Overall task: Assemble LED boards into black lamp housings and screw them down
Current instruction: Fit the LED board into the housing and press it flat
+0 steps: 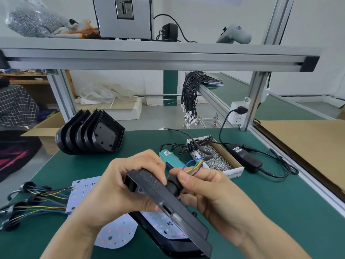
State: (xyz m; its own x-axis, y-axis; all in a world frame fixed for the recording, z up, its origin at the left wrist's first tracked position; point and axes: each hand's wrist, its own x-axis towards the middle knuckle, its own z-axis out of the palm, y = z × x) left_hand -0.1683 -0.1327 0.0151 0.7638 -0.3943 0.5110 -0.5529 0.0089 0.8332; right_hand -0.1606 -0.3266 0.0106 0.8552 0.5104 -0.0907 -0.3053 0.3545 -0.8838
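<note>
My left hand (119,186) grips the upper end of a black lamp housing (173,210), held tilted above the green mat. My right hand (209,191) pinches a black cable gland (172,184) at the housing's side, with coloured wires (194,165) coming out past my fingertips. A white LED board (162,221) shows inside the housing. More white LED boards (84,189) with wire leads lie on the mat at the left, and one (115,236) lies under the housing. A teal electric screwdriver (170,156) lies behind my hands.
A stack of black housings (89,133) stands at the back left. A cardboard box of screws (218,157) sits at the right beside a black power adapter (244,156). A bundle of black cables (190,94) hangs from the frame. An aluminium shelf (149,57) spans overhead.
</note>
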